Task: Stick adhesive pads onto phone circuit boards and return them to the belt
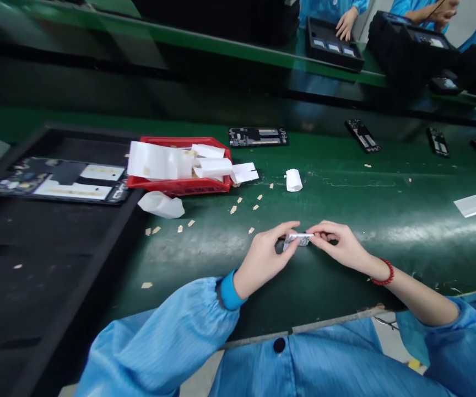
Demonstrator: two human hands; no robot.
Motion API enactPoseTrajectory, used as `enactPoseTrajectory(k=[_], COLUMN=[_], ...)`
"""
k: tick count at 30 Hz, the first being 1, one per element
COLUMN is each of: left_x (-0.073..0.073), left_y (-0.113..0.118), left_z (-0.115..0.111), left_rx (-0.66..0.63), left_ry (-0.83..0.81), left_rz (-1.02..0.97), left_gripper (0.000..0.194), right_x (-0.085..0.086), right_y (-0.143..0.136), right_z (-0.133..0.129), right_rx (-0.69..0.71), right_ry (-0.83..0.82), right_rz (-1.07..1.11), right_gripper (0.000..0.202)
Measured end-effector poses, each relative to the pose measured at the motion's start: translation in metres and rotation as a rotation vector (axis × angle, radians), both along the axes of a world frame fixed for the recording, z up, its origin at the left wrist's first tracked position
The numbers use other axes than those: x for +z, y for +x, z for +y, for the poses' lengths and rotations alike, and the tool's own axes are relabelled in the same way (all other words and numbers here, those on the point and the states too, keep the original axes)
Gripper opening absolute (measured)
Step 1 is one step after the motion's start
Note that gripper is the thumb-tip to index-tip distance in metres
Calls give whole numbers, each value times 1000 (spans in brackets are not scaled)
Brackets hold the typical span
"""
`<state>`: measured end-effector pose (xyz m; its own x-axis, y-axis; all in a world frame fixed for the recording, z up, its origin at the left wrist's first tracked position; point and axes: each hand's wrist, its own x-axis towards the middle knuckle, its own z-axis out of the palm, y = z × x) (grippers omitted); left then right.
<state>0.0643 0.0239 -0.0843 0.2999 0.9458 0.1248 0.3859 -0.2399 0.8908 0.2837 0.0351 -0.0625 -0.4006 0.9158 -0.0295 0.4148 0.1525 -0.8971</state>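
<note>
Just above the green bench, my left hand (269, 252) grips a small flat white piece with dark print (298, 238) between thumb and fingers. It is seen almost edge-on, so its kind is unclear. At its other end, my right hand (339, 242) is closed, thumb and fingertips pinching the right edge. Beyond my hands stands a white curled bit of paper (293, 180). Several small beige scraps (233, 209) lie on the bench to the left.
A red bin (172, 188) holds white strips. Left of it, an opened phone body (72, 181) rests on a black tray (109, 286). More phone bodies (258, 137) line the bench's back. Across the raised shelf, a co-worker's hand (346, 23) touches a black tray.
</note>
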Motion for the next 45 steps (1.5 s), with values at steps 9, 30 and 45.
enactPoseTrajectory(k=[9, 30, 45], left_x=[6, 7, 42], left_y=[-6, -20, -38], left_z=[-1, 14, 19], left_rx=[122, 307, 590], left_ry=[3, -143, -55], left_rz=[58, -262, -652], left_gripper=[30, 35, 53], right_x=[-3, 41, 45], right_y=[1, -90, -79], right_z=[8, 294, 88], right_rx=[54, 210, 147], right_ry=[230, 430, 619], right_rz=[-155, -575, -237], right_gripper=[20, 37, 75])
